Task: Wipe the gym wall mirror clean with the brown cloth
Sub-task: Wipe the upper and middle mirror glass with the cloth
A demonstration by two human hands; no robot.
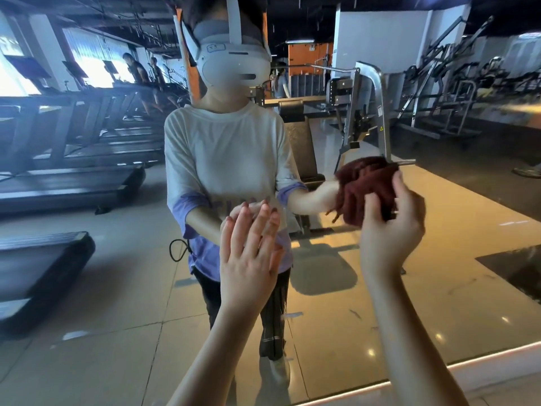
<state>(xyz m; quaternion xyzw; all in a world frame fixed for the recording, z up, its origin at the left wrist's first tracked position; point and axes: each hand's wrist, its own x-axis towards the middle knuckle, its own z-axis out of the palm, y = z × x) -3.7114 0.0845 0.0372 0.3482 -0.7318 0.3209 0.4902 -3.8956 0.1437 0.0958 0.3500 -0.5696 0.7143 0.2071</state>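
Your right hand (386, 232) grips the bunched cloth (363, 186) at the mirror (117, 273); left hand (248, 259) open-fingered. Flatten the cloth, overlap strokes.

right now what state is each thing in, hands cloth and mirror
mirror, upright, a few faint smears low down
brown cloth, bunched up, against the mirror
right hand, grips the brown cloth
left hand, flat, straight fingers touching the mirror
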